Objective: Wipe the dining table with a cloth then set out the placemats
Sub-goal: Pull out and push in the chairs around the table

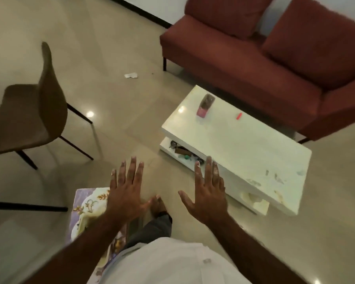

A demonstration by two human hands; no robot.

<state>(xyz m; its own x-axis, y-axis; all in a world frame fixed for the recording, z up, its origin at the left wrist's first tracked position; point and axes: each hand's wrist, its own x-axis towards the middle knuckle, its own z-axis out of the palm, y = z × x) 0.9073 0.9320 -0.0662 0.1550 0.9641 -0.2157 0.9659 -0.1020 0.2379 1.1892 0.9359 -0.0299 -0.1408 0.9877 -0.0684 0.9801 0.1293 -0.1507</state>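
One red sofa [244, 64], one white low surface [244, 144] and one brown chair [29, 111] stood around. One flowered mat [90, 201], perhaps a placemat, lay bottom left beside the left forearm. It looked light and floppy, best pinched at a free edge. Left hand [125, 193] and right hand [207, 197] each had an open, empty grip.

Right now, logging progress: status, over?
Left hand open, right hand open, both empty. No cloth in view. Patterned mat below left hand. Low white table smudged, pink box on it.
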